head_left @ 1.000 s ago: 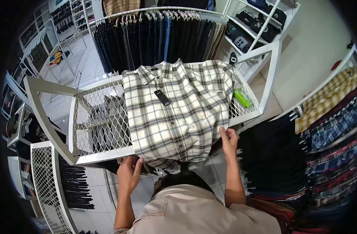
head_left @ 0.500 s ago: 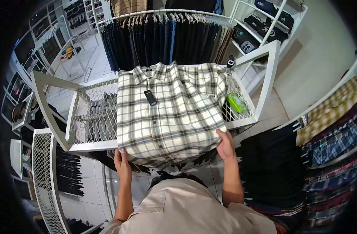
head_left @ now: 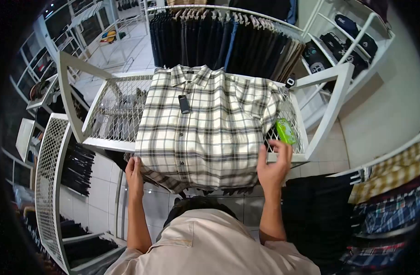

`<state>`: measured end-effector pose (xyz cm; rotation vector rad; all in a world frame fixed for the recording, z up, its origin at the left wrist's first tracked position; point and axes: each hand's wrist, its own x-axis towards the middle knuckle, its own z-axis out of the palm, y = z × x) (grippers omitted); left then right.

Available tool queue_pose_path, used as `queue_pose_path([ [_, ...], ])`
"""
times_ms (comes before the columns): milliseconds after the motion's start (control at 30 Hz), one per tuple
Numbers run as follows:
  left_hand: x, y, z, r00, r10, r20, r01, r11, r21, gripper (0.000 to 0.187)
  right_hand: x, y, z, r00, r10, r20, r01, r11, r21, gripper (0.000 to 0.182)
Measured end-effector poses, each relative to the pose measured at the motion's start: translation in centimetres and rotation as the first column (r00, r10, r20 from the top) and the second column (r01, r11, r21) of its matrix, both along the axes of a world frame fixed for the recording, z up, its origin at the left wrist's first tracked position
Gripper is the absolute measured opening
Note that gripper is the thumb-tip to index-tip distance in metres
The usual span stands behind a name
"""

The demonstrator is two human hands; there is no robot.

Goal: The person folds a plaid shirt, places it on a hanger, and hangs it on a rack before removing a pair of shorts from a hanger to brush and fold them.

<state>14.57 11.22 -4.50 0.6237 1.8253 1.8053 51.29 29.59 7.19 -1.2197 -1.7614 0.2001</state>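
Observation:
A cream plaid shirt lies front up on a white mesh-topped rack, its collar at the far side and its lower part hanging over the near edge. A black tag rests below the collar. My left hand pinches the shirt's edge at the near left. My right hand is just off the shirt's near right side, thumb and fingers apart, holding nothing. Close beyond it on the mesh is a green packet.
Dark trousers hang on a rail behind. A black watch sits at the rack's far right. White shelves hold caps and bags. Plaid shirts and black garments hang at the right, and a mesh panel stands left.
My right hand has let go of the shirt's right edge and opened. The shirt front looks straighter. The view has shifted, while my left hand still holds the left edge.

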Motion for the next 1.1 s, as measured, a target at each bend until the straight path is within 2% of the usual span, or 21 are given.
queue_pose_path([
  [33, 0.4, 0.2, 0.5, 0.999, 0.022, -0.031, -0.022, 1.0, 0.013, 0.034, -1.0, 1.5, -0.4, 0.996, 0.07, 0.056, -0.076, 0.992, 0.097, 0.026],
  [67, 0.6, 0.1, 0.9, 1.0, 0.021, -0.022, -0.021, 1.0, -0.017, 0.034, -2.3, 2.7, -0.8, 0.985, 0.147, 0.095, -0.156, 0.983, 0.094, 0.031],
  [133, 0.5, -0.3, 1.5, 1.0, 0.018, -0.004, -0.018, 0.998, -0.067, 0.035, -3.8, 5.9, -4.0, 0.932, 0.13, 0.337, -0.171, 0.981, 0.093, 0.039],
  [167, 0.4, -0.4, 2.0, 1.0, 0.006, 0.005, -0.005, 0.997, -0.083, 0.035, -3.9, 6.9, -5.8, 0.864, 0.147, 0.481, -0.11, 0.988, -0.105, 0.046],
  [200, 0.4, -0.7, 2.7, 0.999, -0.03, 0.014, 0.032, 0.99, -0.14, 0.026, -4.8, 6.8, -5.4, 0.843, 0.108, 0.527, -0.085, 0.994, -0.067, 0.046],
  [300, 0.5, -0.5, 2.7, 0.996, -0.058, -0.063, 0.056, 0.998, -0.031, 0.023, -8.1, 6.8, -3.2, 0.904, 0.101, 0.416, -0.066, 0.993, -0.099, 0.042],
  [333, 0.7, -0.1, 2.7, 0.994, -0.044, -0.096, 0.047, 0.999, 0.024, 0.019, -10.0, 6.8, -2.3, 0.919, 0.152, 0.363, -0.144, 0.988, -0.048, 0.04],
  [400, 0.7, 0.1, 2.4, 0.994, -0.003, -0.111, 0.01, 0.998, 0.058, 0.016, -14.9, 7.3, -0.9, 0.922, 0.312, 0.23, -0.291, 0.949, -0.121, 0.038],
  [433, 0.7, 0.0, 2.9, 0.994, 0.0, -0.109, 0.002, 1.0, 0.016, 0.016, -17.8, 8.0, -0.7, 0.915, 0.33, 0.234, -0.326, 0.944, -0.06, 0.037],
  [467, 0.6, 0.4, 2.0, 0.991, 0.023, -0.133, -0.013, 0.997, 0.078, 0.017, -20.7, 8.4, -0.1, 0.904, 0.374, 0.209, -0.36, 0.927, -0.104, 0.035],
  [500, 0.4, 0.3, 1.9, 0.991, 0.022, -0.134, -0.018, 0.999, 0.034, 0.017, -23.9, 9.2, -0.5, 0.897, 0.415, 0.155, -0.408, 0.91, -0.077, 0.03],
  [533, 0.4, 0.3, 1.8, 0.991, 0.021, -0.133, -0.022, 1.0, -0.012, 0.018, -26.9, 9.7, 0.6, 0.865, 0.445, 0.232, -0.405, 0.892, -0.201, 0.033],
  [567, 0.6, 0.4, 1.9, 0.99, 0.026, -0.141, -0.023, 0.999, 0.028, 0.019, -30.0, 10.7, 0.2, 0.864, 0.431, 0.261, -0.403, 0.902, -0.158, 0.038],
  [600, 0.8, 0.3, 2.9, 0.995, 0.003, -0.099, -0.005, 1.0, -0.02, 0.014, -33.1, 11.8, -0.4, 0.863, 0.416, 0.286, -0.401, 0.909, -0.114, 0.043],
  [667, 0.9, 0.1, 3.8, 0.976, 0.006, -0.217, -0.015, 0.999, -0.042, 0.025, -38.2, 13.2, 0.7, 0.834, 0.366, 0.414, -0.295, 0.928, -0.226, 0.052],
  [733, 0.6, -0.2, 4.4, 0.892, -0.015, -0.452, -0.033, 0.994, -0.1, 0.031, -42.7, 15.2, 0.0, 0.787, 0.303, 0.537, -0.18, 0.946, -0.269, 0.064],
  [800, 0.2, -0.3, 4.3, 0.877, -0.034, -0.479, 0.014, 0.999, -0.045, 0.033, -44.9, 16.3, -1.1, 0.718, 0.308, 0.624, -0.105, 0.934, -0.341, 0.059],
  [900, -0.6, -0.4, 4.5, 0.856, -0.064, -0.514, 0.054, 0.998, -0.034, 0.033, -46.5, 17.1, -3.5, 0.659, 0.283, 0.696, -0.097, 0.951, -0.295, 0.051],
  [1000, -1.2, -0.4, 5.2, 0.875, -0.145, -0.462, 0.124, 0.989, -0.076, 0.03, -46.8, 17.4, -4.1, 0.69, 0.302, 0.658, -0.116, 0.943, -0.311, 0.044],
  [1033, -1.3, -0.5, 5.6, 0.876, -0.182, -0.447, 0.157, 0.983, -0.093, 0.029, -46.4, 18.1, -3.7, 0.745, 0.348, 0.569, -0.161, 0.922, -0.352, 0.041],
  [1100, -1.2, -0.4, 6.3, 0.849, -0.246, -0.468, 0.237, 0.968, -0.078, 0.028, -44.0, 20.2, -3.2, 0.853, 0.446, 0.272, -0.328, 0.863, -0.385, 0.038],
])
